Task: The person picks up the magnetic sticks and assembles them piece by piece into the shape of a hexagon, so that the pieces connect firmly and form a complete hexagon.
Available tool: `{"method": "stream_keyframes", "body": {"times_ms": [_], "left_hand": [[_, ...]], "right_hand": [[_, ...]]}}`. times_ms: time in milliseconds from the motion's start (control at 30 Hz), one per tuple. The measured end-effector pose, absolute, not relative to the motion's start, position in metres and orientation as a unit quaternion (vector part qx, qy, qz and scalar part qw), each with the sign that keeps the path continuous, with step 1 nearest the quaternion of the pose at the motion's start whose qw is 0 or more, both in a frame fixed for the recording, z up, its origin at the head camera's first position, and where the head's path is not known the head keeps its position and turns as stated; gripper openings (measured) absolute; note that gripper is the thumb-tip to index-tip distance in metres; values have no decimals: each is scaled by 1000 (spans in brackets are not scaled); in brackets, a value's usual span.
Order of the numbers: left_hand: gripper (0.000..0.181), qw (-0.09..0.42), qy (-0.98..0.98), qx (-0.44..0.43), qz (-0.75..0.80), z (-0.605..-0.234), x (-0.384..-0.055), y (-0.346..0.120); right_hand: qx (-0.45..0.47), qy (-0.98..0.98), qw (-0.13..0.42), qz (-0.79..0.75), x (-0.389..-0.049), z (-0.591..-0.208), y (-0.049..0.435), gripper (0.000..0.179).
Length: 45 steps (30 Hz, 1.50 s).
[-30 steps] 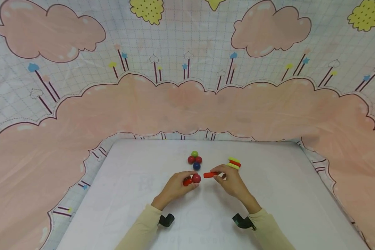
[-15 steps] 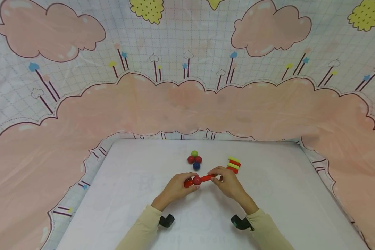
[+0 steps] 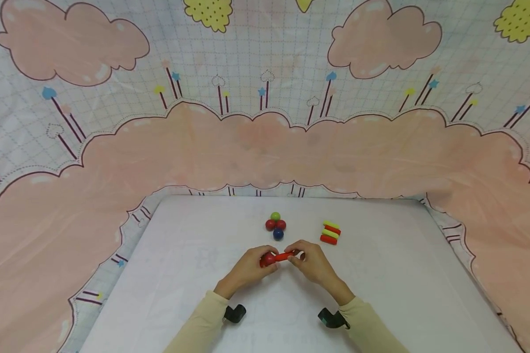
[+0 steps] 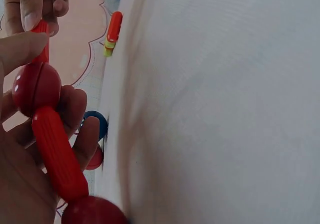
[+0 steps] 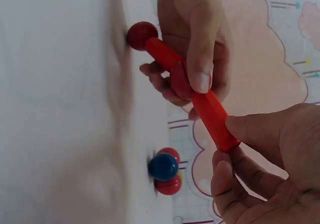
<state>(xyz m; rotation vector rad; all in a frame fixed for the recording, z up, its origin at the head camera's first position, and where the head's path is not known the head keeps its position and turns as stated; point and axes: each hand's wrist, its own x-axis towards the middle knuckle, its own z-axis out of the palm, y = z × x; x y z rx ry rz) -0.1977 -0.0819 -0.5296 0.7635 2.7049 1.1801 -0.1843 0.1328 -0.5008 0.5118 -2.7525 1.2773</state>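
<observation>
My left hand (image 3: 249, 268) grips a red ball (image 4: 36, 89) between thumb and fingers. From that ball a red ribbed rod (image 4: 59, 156) runs along the palm to a second red ball (image 5: 142, 36). Between the thumb and fingers of my right hand (image 3: 315, 264) is the outer end of another red rod (image 5: 214, 115). Its inner end meets the gripped ball, so rods and balls form one line. Both hands are held close together over the white table (image 3: 194, 230).
Beyond the hands lie a green ball (image 3: 275, 215), two red balls (image 3: 270, 225) and a blue ball (image 3: 278, 234), clustered together. To their right, yellow and red rods (image 3: 330, 234) lie side by side. A patterned cloth (image 3: 265, 152) hangs behind the table.
My right hand has moved left and slightly nearer, bringing its rod from apart to against the red ball in my left hand. The left hand has shifted little.
</observation>
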Motion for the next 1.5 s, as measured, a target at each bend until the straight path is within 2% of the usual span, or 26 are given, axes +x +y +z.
{"method": "stream_keyframes", "body": {"times_ms": [500,1167,1500], "left_hand": [[22,6,887,254,386,-531,-198,-85],[25,-7,890,222,399,-529,-199,-93],[25,-8,889,216,404,-530,-199,-94]], "right_hand": [[174,-879,33,443,-188,-502,126,18],[32,-883,26,468,-233,-526,120,23],[7,-893,19,450,-251,-541,109,31]]}}
